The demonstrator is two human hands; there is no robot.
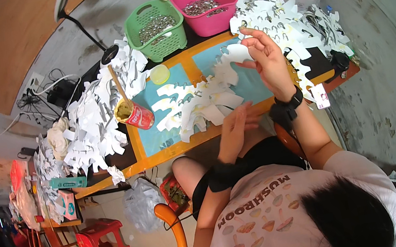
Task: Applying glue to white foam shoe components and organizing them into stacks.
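My right hand is raised over the right part of the table, fingers apart and slightly curled, with nothing visible in them. Beside its thumb lies a curved white paper piece. My left hand is at the table's front edge, fingers stretched out and nothing in them. Just beyond it, a spread of overlapping white cut-out pieces with yellowish smears and small metal parts lies on the blue table surface. To their left stands a red can of yellowish paste with a wooden stick in it.
At the back stand a green basket and a pink basket, both holding small metal parts. White pieces are heaped at left and right. A round yellowish lid lies near the can. A red stool stands lower left.
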